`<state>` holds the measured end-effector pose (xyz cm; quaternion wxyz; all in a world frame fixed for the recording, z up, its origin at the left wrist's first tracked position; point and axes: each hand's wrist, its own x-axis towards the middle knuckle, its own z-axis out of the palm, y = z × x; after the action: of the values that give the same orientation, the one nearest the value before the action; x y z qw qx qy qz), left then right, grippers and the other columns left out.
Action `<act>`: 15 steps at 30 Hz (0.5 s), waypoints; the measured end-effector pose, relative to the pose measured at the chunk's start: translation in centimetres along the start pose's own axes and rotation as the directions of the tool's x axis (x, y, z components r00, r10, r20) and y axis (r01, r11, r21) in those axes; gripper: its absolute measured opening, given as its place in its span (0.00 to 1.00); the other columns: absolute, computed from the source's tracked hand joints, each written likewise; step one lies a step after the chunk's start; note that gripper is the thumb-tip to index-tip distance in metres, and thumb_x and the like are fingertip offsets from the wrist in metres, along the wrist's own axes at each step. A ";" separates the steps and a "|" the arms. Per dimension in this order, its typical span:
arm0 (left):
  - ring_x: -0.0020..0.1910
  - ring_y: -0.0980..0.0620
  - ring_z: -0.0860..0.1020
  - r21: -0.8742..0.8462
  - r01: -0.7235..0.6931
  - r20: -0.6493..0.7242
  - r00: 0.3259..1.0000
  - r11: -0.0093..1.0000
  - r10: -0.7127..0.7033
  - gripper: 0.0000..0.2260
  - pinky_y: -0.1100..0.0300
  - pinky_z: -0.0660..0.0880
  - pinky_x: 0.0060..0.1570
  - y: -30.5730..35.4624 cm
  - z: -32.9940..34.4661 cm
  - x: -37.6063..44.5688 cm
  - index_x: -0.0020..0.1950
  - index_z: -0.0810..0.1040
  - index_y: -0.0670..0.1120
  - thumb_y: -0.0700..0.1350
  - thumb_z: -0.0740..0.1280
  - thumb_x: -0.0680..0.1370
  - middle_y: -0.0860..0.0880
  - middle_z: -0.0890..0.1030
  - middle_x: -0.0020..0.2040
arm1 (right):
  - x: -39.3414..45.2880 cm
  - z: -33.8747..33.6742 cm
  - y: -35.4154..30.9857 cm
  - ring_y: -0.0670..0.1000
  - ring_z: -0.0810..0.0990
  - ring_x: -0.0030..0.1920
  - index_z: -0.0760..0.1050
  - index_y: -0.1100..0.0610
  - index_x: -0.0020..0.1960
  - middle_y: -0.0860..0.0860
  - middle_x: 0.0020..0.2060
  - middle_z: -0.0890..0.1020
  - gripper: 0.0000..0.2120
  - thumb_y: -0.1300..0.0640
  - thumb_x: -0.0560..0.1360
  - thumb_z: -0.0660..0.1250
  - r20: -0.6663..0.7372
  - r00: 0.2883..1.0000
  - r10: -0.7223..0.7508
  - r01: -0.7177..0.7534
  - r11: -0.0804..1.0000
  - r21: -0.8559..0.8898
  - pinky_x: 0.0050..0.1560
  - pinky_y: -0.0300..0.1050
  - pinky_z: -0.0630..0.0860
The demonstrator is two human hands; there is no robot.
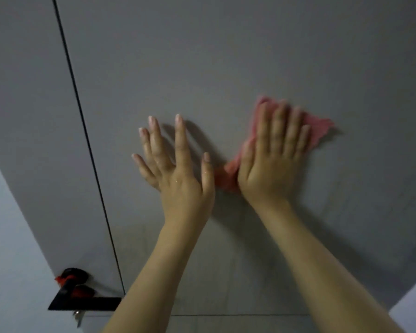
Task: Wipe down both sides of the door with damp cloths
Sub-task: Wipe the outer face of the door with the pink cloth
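A grey door [226, 56] fills the view, seen from close below. My right hand [271, 159] lies flat on a pink cloth [320, 128] and presses it against the door, fingers straight and together. The cloth sticks out to the right of the fingers and below the thumb. My left hand [175, 164] is spread just to the left of it, fingers straight and apart, holding nothing; whether its palm touches the door I cannot tell. Both hands look wet.
A thin dark groove [82, 131] runs down the door left of my hands. A black lever handle [82, 301] with something red on it sits at the lower left, a key below it. Pale wall shows at the far left and lower right.
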<state>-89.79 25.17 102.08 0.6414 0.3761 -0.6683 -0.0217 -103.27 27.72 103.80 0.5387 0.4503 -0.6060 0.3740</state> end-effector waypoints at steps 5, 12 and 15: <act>0.77 0.43 0.48 -0.008 -0.010 -0.001 1.000 1.000 0.010 0.28 0.43 0.41 0.73 1.8 1.3 -0.8 0.76 0.61 0.47 0.47 0.62 0.77 0.40 0.53 0.77 | -0.3 -1.3 9.4 0.61 0.60 0.71 0.59 0.59 0.74 0.56 0.71 0.62 0.25 0.51 0.79 0.52 0.107 0.946 -0.306 0.309 0.951 -0.010 0.73 0.52 0.46; 0.76 0.40 0.48 0.002 -0.032 0.071 0.997 0.999 0.032 0.28 0.42 0.42 0.73 4.7 3.8 -3.0 0.76 0.60 0.47 0.47 0.64 0.77 0.37 0.52 0.77 | -0.1 -1.2 8.4 0.65 0.61 0.72 0.58 0.63 0.74 0.62 0.72 0.64 0.26 0.51 0.80 0.49 -0.055 0.969 0.243 -0.247 0.966 -0.081 0.72 0.59 0.53; 0.76 0.37 0.45 -0.023 -0.049 0.091 0.995 0.999 0.051 0.28 0.42 0.41 0.74 5.9 4.8 -3.6 0.77 0.59 0.46 0.46 0.63 0.78 0.35 0.50 0.77 | -1.9 -1.6 10.6 0.62 0.60 0.71 0.60 0.58 0.74 0.55 0.71 0.62 0.25 0.52 0.78 0.54 0.156 0.926 -0.344 0.349 0.937 -0.003 0.72 0.56 0.50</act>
<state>-97.14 29.17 101.22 0.6145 0.3511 -0.7059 -0.0297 -112.80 32.89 102.45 0.5552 0.5690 -0.5621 0.2280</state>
